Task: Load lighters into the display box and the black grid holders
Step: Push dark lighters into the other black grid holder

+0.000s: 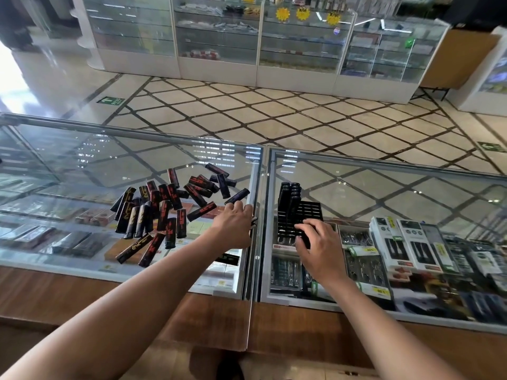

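Note:
Several black lighters [162,212] with red or gold print lie scattered on the left glass counter top. My left hand [236,226] lies palm down at the right edge of the pile. Its fingertips touch the near end of one lighter [237,196]. On the right glass top sits a black grid holder [311,211], with several lighters [288,196] upright in its far left slots. My right hand [315,245] grips the holder's near edge, fingers curled over it. No display box is in view.
A metal frame strip [256,215] separates the two glass tops [82,165]. Packaged goods [411,245] lie inside the case under the glass. A wooden ledge [192,311] runs along the near side. Across the tiled floor stand glass showcases [219,37].

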`<state>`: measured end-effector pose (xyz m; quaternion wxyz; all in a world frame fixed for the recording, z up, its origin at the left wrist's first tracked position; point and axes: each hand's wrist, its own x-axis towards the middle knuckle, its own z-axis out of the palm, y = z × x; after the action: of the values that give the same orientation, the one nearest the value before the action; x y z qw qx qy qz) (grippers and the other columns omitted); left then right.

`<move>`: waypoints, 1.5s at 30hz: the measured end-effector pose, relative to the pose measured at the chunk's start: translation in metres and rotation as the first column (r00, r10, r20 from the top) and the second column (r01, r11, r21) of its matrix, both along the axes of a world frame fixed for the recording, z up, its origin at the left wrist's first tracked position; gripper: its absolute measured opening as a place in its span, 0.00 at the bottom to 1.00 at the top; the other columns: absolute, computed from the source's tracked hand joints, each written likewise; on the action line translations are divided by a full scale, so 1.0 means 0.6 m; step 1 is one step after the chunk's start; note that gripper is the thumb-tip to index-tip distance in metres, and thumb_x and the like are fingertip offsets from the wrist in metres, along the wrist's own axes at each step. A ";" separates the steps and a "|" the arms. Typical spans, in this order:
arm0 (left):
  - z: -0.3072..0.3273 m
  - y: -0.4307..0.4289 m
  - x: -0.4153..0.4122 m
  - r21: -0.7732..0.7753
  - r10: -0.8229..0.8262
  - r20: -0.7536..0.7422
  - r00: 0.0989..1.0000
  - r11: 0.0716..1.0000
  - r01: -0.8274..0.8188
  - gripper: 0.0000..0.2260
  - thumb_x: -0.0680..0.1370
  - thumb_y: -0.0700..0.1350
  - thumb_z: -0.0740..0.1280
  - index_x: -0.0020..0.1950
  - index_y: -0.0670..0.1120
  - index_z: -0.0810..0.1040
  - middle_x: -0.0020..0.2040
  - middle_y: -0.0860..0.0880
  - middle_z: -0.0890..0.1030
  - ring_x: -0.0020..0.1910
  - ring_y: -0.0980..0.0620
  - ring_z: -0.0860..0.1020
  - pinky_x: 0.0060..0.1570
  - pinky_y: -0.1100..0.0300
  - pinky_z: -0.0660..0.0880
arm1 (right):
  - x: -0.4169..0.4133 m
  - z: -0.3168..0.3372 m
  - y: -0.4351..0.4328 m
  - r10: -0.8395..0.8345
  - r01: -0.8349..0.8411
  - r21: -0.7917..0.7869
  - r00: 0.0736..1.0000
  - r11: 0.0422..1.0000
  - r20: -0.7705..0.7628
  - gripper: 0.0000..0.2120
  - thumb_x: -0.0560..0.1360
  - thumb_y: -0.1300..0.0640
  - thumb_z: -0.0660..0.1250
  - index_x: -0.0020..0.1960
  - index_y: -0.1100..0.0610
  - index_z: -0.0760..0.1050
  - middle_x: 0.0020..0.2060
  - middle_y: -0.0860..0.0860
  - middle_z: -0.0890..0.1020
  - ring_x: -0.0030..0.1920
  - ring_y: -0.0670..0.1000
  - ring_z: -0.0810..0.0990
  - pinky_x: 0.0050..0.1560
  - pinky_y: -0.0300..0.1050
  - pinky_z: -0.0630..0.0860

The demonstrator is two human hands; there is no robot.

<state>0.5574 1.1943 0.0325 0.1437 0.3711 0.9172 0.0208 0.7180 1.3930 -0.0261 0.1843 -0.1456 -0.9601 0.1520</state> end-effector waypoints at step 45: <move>-0.005 0.037 0.117 -0.040 -0.470 0.869 -0.157 0.250 -0.967 0.12 0.82 0.37 0.64 0.65 0.46 0.72 0.42 0.46 0.75 0.35 0.52 0.73 0.34 0.59 0.73 | 0.026 0.048 -0.021 0.325 -0.341 -0.106 0.935 0.934 -0.140 0.40 0.78 0.26 0.52 0.74 0.57 0.68 0.70 0.52 0.73 0.71 0.47 0.68 0.74 0.43 0.60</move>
<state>0.6277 1.2165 0.0295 0.4878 -0.0906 0.3644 0.7881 0.7338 1.3803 0.0027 0.2034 0.0173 -0.9462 0.2509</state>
